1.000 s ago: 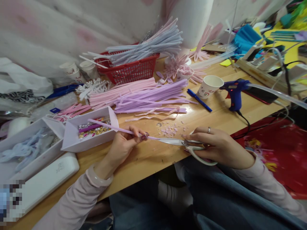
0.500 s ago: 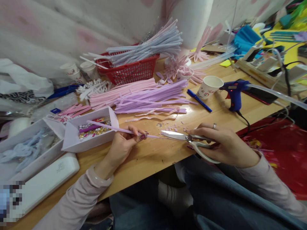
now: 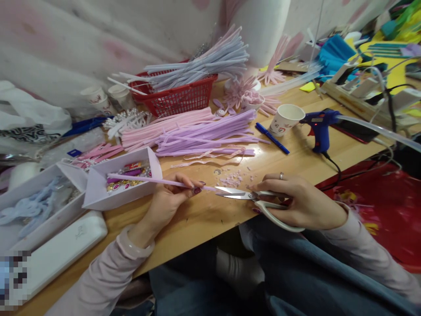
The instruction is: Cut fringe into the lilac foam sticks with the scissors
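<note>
Pinching by left hand (image 3: 169, 197): lilac pipe cleaner (image 3: 148, 178) is held, tip at the slightly parted blades. White-handled scissors (image 3: 232, 193) are gripped in right hand (image 3: 297, 202), now brought closer to the left; trimming is judged under way. Beyond: clippings (image 3: 233, 177), lilac bundle (image 3: 205, 131) on table (image 3: 197, 215).

I'm counting from my remote seat: one red basket (image 3: 182, 97). In front of it I'm tallying one left hand (image 3: 169, 199), one right hand (image 3: 302, 202), one pair of scissors (image 3: 250, 196) and one held purple stem (image 3: 141, 177), plus one pink bundle (image 3: 171, 125) and one purple bundle (image 3: 204, 134), their stems overlapping too much for counting. Front-left of the basket, I'm getting two white boxes (image 3: 121, 197) and one white case (image 3: 72, 243); front-right, one blue pen (image 3: 272, 138), one upright paper cup (image 3: 284, 125), one glue gun (image 3: 320, 127).
</note>
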`<state>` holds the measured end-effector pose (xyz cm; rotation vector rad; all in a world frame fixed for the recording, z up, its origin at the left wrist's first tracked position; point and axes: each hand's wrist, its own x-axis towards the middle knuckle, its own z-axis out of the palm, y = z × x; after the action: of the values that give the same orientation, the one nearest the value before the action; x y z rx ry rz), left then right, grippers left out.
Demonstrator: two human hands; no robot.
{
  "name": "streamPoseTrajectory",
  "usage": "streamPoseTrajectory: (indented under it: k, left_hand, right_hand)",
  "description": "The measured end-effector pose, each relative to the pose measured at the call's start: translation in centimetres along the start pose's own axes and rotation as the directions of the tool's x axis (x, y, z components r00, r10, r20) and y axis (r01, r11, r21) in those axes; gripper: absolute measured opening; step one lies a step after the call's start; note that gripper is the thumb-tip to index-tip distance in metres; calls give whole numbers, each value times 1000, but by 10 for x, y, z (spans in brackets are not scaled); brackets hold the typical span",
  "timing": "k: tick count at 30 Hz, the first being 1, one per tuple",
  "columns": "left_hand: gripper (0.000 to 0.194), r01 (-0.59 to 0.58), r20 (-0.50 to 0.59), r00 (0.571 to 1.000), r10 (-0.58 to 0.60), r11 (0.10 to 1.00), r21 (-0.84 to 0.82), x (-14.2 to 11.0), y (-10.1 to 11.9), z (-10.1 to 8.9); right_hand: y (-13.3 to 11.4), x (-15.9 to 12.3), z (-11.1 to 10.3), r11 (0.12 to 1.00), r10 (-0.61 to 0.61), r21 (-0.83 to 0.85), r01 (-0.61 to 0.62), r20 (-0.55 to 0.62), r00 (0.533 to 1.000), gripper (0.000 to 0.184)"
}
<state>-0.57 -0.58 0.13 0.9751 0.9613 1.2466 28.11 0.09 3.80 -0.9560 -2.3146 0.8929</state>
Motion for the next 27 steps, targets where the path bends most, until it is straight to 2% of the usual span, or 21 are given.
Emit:
streamPoseTrajectory:
  k: [14, 27]
  left_hand:
    - [20, -12, 40, 999, 13, 1000, -27, 1, 1, -1]
    - [20, 0, 39, 999, 1, 999, -37, 0, 1, -1]
  right_hand:
    - [6, 1, 5, 996, -87, -27, 86, -39, 995, 16]
    - [11, 1, 2, 984, -130, -122, 128, -9, 991, 18]
